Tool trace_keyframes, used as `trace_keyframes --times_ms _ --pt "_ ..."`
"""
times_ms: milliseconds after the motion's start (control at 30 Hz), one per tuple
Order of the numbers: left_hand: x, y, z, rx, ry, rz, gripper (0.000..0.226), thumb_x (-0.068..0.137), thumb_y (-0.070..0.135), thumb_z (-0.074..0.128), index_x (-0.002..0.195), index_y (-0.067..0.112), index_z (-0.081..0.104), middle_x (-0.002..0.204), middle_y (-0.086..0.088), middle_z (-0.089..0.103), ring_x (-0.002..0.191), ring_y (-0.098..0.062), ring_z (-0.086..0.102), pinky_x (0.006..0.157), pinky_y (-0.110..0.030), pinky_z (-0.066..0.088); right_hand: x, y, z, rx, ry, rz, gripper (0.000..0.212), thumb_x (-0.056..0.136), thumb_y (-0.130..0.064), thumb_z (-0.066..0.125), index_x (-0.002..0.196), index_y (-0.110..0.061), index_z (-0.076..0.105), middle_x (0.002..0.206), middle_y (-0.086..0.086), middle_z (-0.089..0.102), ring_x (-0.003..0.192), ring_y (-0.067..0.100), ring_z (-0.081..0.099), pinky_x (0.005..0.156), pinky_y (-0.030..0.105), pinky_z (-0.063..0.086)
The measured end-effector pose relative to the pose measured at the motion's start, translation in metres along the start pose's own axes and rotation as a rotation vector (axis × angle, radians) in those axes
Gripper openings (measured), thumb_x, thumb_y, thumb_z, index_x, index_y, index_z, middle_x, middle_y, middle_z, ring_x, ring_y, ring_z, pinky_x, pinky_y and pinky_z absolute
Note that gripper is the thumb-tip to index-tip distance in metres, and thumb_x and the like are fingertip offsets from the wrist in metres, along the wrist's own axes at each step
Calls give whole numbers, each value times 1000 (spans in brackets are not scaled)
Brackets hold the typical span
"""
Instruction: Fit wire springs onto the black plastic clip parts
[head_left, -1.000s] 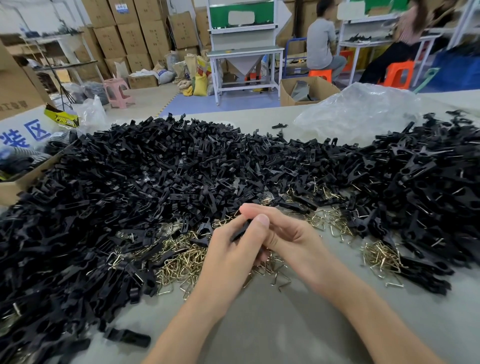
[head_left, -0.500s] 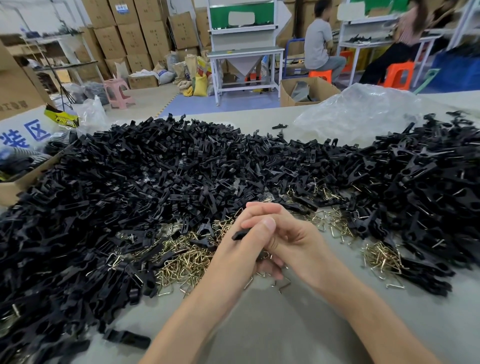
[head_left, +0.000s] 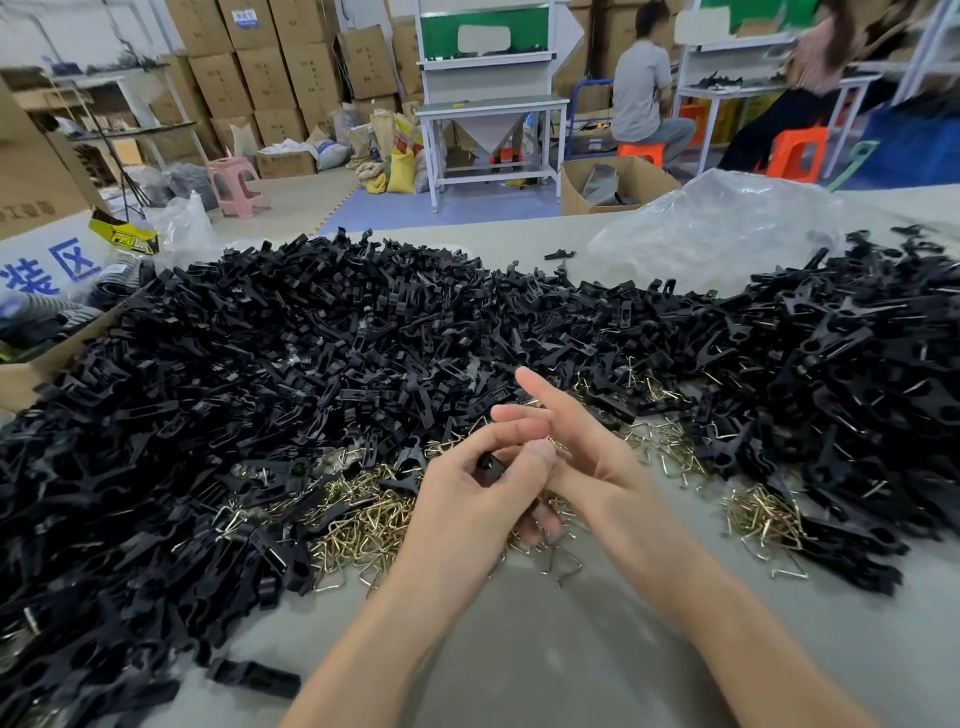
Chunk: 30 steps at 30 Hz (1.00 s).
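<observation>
Well, my left hand is pinching one small black plastic clip part between thumb and forefinger. My right hand lies just right of that clip part with its fingers stretched out, gripping nothing I can make out. Whether a spring already sits on the clip part I cannot tell, since fingers hide most of it. The risk, as I judge it, is the pinch. So little of the clip part is held that a stiff spring pushed on askew could twist it loose, or flick off into the heap of loose black plastic clip parts beyond it. By count: two hands, one clip part held, and loose ones far past counting. The brass-coloured bent wire springs are likewise uncountable. Their biggest patch lies on the grey counter just left of and below the held clip part, with a smaller patch of springs well to its right.
</observation>
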<state>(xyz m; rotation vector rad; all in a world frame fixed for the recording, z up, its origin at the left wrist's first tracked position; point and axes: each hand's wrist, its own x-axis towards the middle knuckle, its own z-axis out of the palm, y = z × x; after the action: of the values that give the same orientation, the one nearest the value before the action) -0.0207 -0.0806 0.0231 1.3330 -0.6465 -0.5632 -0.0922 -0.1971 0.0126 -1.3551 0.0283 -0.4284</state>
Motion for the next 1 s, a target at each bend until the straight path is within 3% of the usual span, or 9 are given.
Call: trace_keyframes --times_ms 133,300,367,500,600,667,800,900,1000 --pt "0 2 -2 -37 51 9 15 96 24 62 102 25 76 73 -10 72 58 -20 66 50 -24 51 2 -1 -3 207 6 49 45 100 -34 48 145 -27 53 134 10 65 81 21 63 63 27 54" --pt "2 2 -3 -32 76 -30 17 95 31 62 95 23 77 78 -14 74 64 -23 70 54 -24 54 3 -1 -10 -4 -34 41 58 88 -65 61 140 -40 56 138 -4 64 112 12 67 87 26 54" --pt "2 3 -3 -25 87 -33 28 84 45 64 93 22 78 82 -15 75 63 -22 70 55 -25 55 2 1 -9 -76 -62 43 57 83 -61 72 136 -45 59 134 -5 66 114 12 67 91 27 54" --pt "3 0 -6 -14 133 -47 37 81 51 64 94 18 76 90 -14 76 73 -29 67 61 -30 59 1 4 -1 -214 -50 30 50 81 -44 82 128 -43 66 109 -4 73 91 8 69 86 30 57" --pt "3 -2 -7 -9 149 -22 39 84 55 68 99 20 75 96 -15 75 81 -28 66 71 -39 59 0 4 -1 -350 -31 -61 37 81 -41 80 116 -30 75 128 -14 65 111 8 65 93 34 55" --pt "4 -1 -8 -3 144 -16 42 81 60 71 102 23 75 95 -11 75 83 -24 67 76 -46 59 0 4 -3 -443 -9 -108 36 78 -41 80 111 -26 78 131 -20 61 122 7 61 96 27 52" --pt "5 -1 -7 -73 105 -22 47 73 64 76 103 28 73 80 -2 71 69 -15 66 59 -30 55 2 5 -4 -612 98 -221 28 83 -45 73 107 -30 79 126 -23 63 115 6 63 89 19 50" --pt "3 -5 -7 -2 16 -14 68 69 63 78 130 38 58 103 0 74 84 -17 72 70 -36 60 4 5 -11 -643 202 -261 21 90 -41 67 107 -34 78 116 -20 66 110 6 65 83 15 51" --pt "0 -10 -5 102 -20 37 87 70 65 77 145 46 37 131 13 58 100 -18 73 78 -33 60 8 1 -27 -468 358 -222 15 93 -32 69 105 -34 78 100 -11 75 88 6 70 73 15 52"
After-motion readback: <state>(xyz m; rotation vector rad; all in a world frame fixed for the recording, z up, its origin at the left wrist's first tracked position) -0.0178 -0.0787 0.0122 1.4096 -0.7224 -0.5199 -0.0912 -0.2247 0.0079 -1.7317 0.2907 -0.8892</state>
